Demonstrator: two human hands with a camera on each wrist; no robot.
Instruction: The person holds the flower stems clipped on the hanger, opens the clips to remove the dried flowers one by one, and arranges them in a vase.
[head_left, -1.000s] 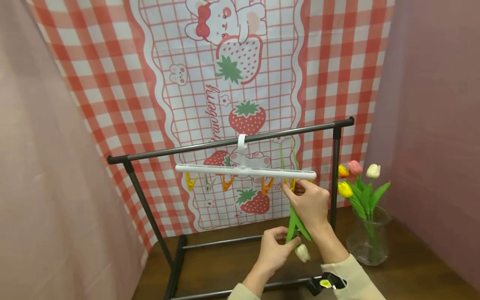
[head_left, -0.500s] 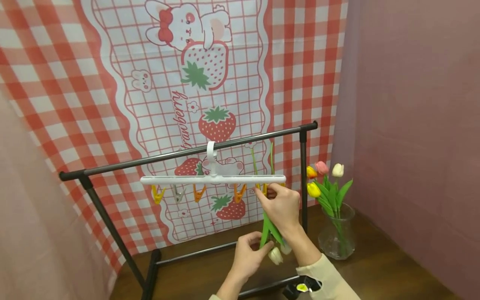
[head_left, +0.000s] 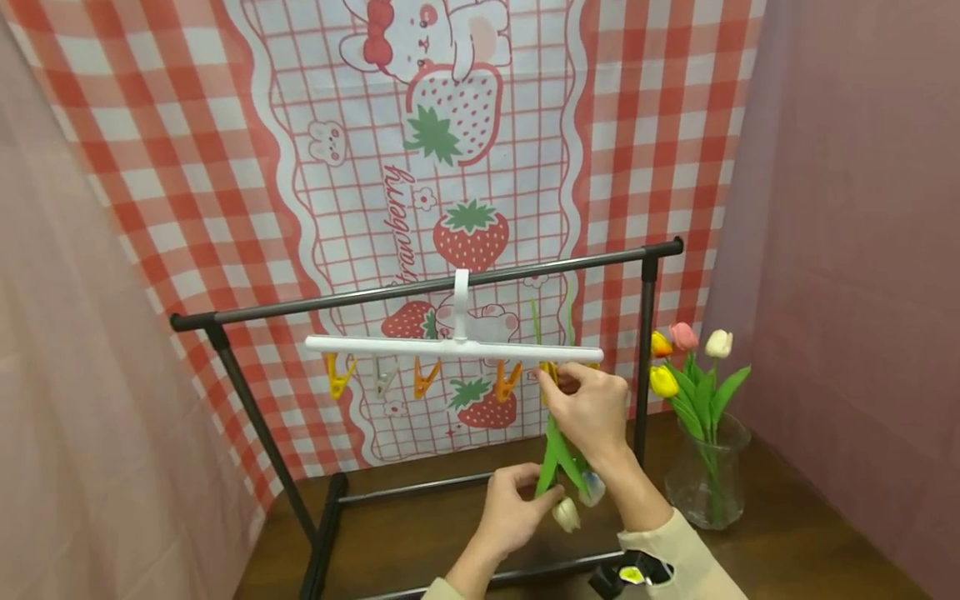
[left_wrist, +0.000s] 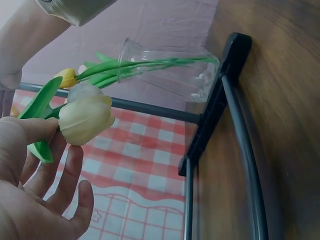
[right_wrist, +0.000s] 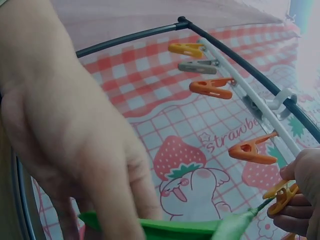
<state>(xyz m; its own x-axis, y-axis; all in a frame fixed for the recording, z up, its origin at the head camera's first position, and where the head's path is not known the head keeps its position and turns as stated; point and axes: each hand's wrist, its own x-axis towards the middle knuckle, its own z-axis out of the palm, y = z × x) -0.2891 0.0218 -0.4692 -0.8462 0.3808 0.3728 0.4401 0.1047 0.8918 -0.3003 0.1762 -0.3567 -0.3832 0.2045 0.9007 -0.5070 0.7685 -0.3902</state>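
A white hanger carries a row of coloured clips. Near its right end my right hand pinches a yellow clip between thumb and fingers. An upside-down white tulip hangs below, its green stem running up to that clip; whether the clip's jaws grip the stem is unclear. My left hand pinches the tulip just behind its bloom, thumb against forefinger, with the other fingers spread in the left wrist view. Close behind it hangs a second pale flower, partly hidden.
The hanger hooks over a black metal rack on a brown table. At the right stands a glass vase with several tulips. Orange clips, a grey clip and another yellow clip hang leftward.
The head view swung right, then partly back. Both hands keep their holds on the clip and the tulip. The second pale flower shows more beside the right wrist.
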